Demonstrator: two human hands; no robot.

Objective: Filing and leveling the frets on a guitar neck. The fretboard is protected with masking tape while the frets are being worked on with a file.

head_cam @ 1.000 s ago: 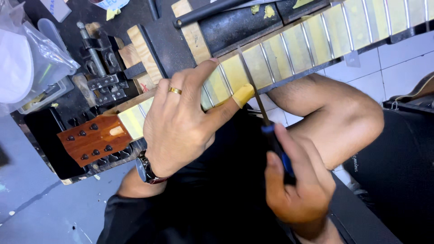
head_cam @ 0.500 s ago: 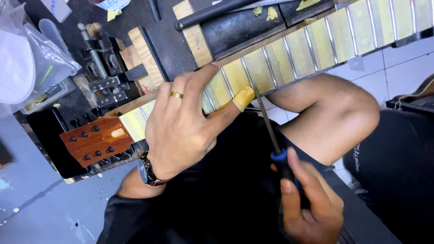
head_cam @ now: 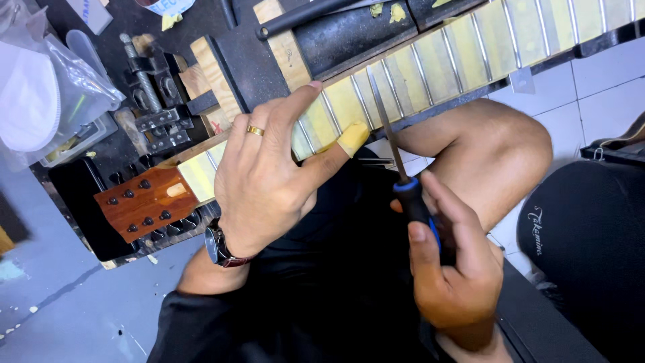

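Guitar neck [head_cam: 430,64] lies across the dark bench [head_cam: 248,54], fretboard masked in yellow tape, frets bare. My left hand [head_cam: 269,181] presses it down, fingers spread; my right hand [head_cam: 457,269] grips a slim file [head_cam: 386,128] on one fret near the headstock [head_cam: 144,202], most frets remaining.

Dark surface [head_cam: 259,60] w/ guitar neck [head_cam: 430,64] laid across it, headstock [head_cam: 144,202] at its left edge. Also on it: metal clamp [head_cam: 151,101] beside wood blocks [head_cam: 215,77], clear plastic bag [head_cam: 60,87], black rod [head_cam: 309,15], yellow tape scraps [head_cam: 388,10].
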